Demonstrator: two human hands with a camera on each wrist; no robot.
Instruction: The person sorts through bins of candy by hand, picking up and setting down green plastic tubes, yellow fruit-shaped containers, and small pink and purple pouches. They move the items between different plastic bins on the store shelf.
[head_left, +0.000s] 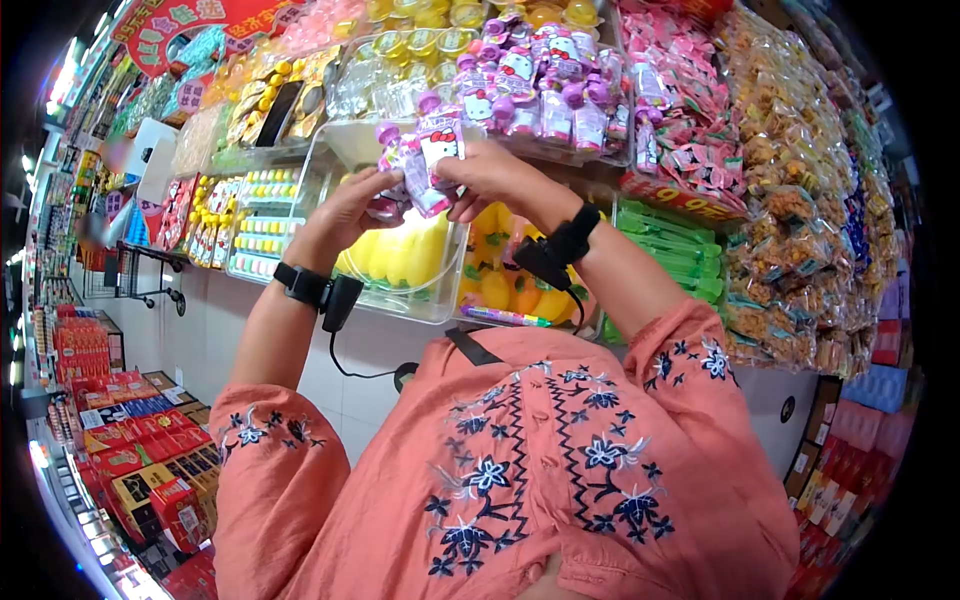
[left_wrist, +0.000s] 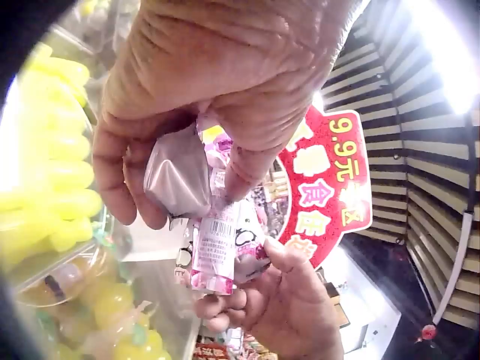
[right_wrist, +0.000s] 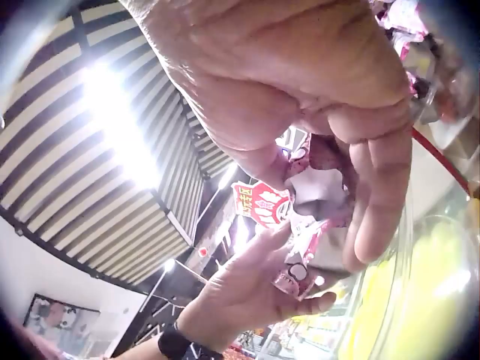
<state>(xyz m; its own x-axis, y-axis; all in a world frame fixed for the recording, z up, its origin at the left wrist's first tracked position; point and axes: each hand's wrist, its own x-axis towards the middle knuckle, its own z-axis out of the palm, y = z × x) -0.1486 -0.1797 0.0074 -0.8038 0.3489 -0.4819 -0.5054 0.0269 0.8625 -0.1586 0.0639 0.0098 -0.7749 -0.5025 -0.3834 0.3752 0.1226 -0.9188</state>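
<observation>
In front of the person, both hands hold small purple-and-white spouted pouches with a cartoon cat print. The left hand (head_left: 343,212) grips a purple-capped pouch (head_left: 402,160), whose silvery base (left_wrist: 176,174) shows between thumb and fingers in the left wrist view. Close beside it, the right hand (head_left: 505,180) pinches another pouch (head_left: 440,150), its printed front facing the person. A barcode label (left_wrist: 217,231) shows on a pouch between the hands. The pouches overlap in the head view. Just beyond is a heap of similar purple pouches (head_left: 515,68) in a clear bin.
Below the hands stands a clear bin of yellow banana-shaped items (head_left: 400,256), beside one with orange and yellow fruit shapes (head_left: 500,262). Green packs (head_left: 665,250) and pink packets (head_left: 690,110) lie to the right. A red sign (head_left: 190,30) hangs at the back left.
</observation>
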